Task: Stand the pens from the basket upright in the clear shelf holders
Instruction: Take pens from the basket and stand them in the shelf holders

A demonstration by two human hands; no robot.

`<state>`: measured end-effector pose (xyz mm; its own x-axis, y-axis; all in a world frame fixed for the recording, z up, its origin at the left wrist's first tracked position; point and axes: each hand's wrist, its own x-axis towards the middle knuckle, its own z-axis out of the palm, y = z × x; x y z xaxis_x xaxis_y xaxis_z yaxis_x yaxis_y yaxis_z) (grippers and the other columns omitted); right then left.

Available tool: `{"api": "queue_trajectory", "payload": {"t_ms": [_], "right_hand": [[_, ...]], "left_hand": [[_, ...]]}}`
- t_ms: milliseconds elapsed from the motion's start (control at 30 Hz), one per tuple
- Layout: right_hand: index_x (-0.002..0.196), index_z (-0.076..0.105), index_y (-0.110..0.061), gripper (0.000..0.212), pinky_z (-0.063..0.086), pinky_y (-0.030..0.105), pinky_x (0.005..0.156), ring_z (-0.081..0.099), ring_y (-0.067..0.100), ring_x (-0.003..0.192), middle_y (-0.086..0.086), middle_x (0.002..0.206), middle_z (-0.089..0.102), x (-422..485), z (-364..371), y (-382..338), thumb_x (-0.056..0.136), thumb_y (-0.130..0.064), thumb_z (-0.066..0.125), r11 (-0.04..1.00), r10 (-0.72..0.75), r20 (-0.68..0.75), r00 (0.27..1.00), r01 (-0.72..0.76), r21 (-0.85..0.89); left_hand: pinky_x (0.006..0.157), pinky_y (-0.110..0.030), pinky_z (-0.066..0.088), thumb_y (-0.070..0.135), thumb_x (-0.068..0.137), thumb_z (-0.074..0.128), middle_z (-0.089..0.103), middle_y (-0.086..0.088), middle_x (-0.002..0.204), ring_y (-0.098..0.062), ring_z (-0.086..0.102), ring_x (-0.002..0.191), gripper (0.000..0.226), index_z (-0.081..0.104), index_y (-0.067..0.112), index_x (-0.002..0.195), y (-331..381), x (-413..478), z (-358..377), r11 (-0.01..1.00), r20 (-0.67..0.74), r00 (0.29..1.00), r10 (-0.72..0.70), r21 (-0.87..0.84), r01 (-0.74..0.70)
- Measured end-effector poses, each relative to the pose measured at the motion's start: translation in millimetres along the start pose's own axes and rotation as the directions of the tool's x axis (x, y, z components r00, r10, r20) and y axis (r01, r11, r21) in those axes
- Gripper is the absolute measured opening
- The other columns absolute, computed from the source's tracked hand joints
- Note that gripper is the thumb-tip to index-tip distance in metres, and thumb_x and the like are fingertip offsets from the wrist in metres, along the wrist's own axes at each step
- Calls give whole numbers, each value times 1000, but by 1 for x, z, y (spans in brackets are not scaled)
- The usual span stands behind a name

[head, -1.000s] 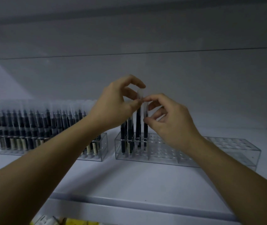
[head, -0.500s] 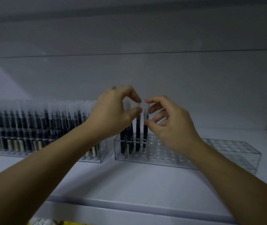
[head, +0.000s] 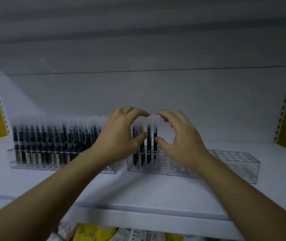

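Flanking dark, frosted-capped pens (head: 148, 140) seated in the central clear plastic holder (head: 173, 169), left hand (head: 119, 136) and right hand (head: 182, 141) grasp nothing; fetching more seems next.

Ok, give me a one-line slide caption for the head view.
The left hand and right hand flank a few pens standing upright in a clear holder, beside a full holder.
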<state>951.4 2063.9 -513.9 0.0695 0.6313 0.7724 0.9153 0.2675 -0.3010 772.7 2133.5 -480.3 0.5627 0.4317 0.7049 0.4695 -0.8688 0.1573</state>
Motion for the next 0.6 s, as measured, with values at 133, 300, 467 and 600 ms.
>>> {"api": "queue_trajectory", "payload": {"t_ms": [133, 300, 467, 600], "right_hand": [[135, 51, -27, 57, 37, 31, 105, 44, 8, 122, -9, 131, 51, -11, -13, -21, 82, -24, 72, 998, -61, -35, 998, 60, -32], [135, 51, -27, 56, 39, 34, 105, 47, 9, 121, -11, 128, 53, -61, -13, -51, 83, -28, 71, 998, -49, -63, 997, 51, 25], [128, 58, -22, 49, 45, 35, 100, 53, 14, 116, -6, 123, 59, -113, -2, -79, 80, -27, 70, 997, -68, -109, 992, 72, 35], [121, 63, -19, 45, 38, 30, 97, 52, 16, 112, -3, 119, 61, -157, 17, -96, 77, -25, 72, 996, -75, -125, 989, 68, -58]], "left_hand": [[106, -30, 31, 35, 85, 68, 54, 11, 130, -12, 42, 124, 45, 53, 31, 127, 5, -23, -8, 999, -23, 999, 41, -11, -41], [103, -28, 35, 29, 84, 70, 58, 9, 125, -10, 47, 119, 44, 56, 27, 126, 11, -69, -13, 995, -43, 994, 99, -15, -100], [95, -28, 40, 29, 86, 67, 59, 7, 121, -12, 47, 116, 37, 59, 22, 122, 19, -128, -10, 994, -45, 995, 87, -68, -90], [90, -23, 39, 31, 85, 64, 61, 6, 116, -13, 50, 109, 35, 61, 19, 118, 19, -180, -1, 992, -42, 998, 40, -117, -44]]}}
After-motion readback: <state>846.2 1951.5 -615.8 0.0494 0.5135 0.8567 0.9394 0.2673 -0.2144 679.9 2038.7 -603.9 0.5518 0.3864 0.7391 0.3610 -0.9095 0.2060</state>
